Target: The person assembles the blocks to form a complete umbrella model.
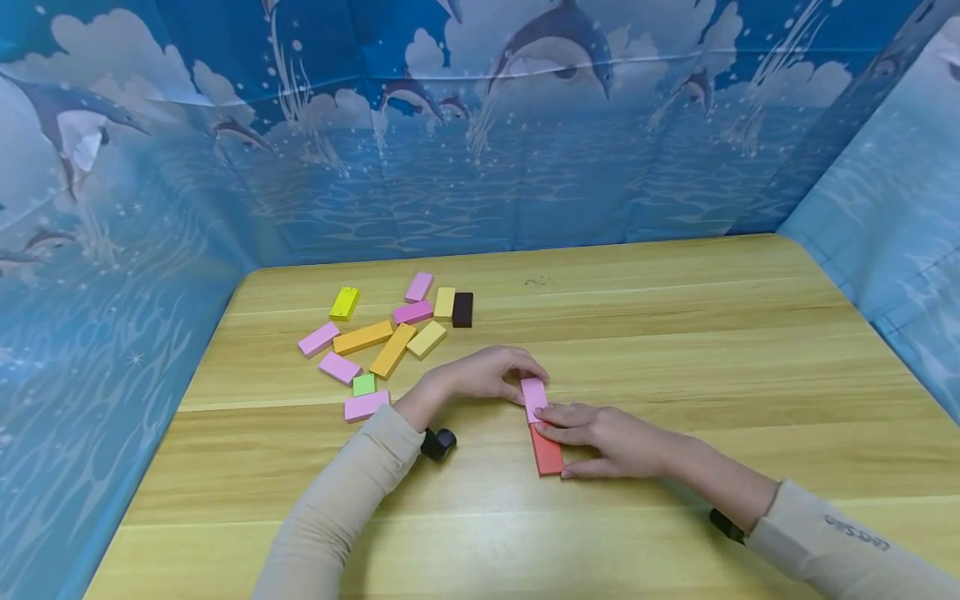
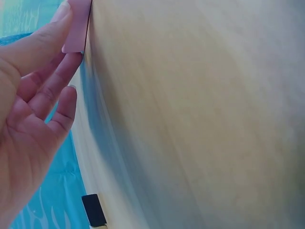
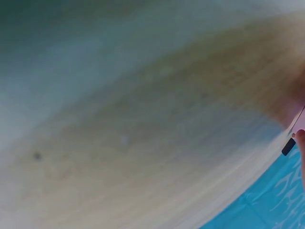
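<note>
L hand [image 1: 483, 375] pinches pink block [image 1: 534, 390] at its far end, thumb vs. fingers. R hand [image 1: 607, 437] isn't clenched: fingers lie nearly straight over the seam, thumb touching near corner of red block [image 1: 547, 454]. Both blocks sit end to end on table [image 1: 675, 333], btwn the hands.

Risks (my guess): uneven push, L vs. R, cd skew the row or open the seam. R fingertips on the joint cd drag pink when lifted. Spare pink block [image 1: 366, 407], just beside L sleeve [image 1: 352, 483], cd get knocked if L arm swings out.
</note>
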A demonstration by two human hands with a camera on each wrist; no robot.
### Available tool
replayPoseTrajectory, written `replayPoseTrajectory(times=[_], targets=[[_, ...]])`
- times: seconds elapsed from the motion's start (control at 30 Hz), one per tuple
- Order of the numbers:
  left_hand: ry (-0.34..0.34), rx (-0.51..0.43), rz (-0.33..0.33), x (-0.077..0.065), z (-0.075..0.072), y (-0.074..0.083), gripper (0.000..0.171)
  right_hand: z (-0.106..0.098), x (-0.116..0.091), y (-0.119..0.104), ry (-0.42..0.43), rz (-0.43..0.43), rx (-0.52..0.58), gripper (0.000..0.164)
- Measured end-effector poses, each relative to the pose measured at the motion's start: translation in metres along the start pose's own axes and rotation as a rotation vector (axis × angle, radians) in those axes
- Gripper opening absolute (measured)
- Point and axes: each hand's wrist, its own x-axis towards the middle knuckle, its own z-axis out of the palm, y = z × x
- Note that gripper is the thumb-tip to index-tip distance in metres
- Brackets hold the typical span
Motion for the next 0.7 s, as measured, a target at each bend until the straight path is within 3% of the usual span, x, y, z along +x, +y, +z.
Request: replayPoseTrajectory(times=[0.3, 0.7], targets=[[0.039, -0.038, -0.051, -0.012, -0.006, -0.002, 0.043, 0.000, 0.000, 0.001, 0.000, 0.004, -0.007, 0.059], [0.159, -0.040, -0.118, -0.052, -0.028, -0.018, 0.046, -0.001, 0.002, 0.000, -0.006, 0.009, -0.023, 0.058]])
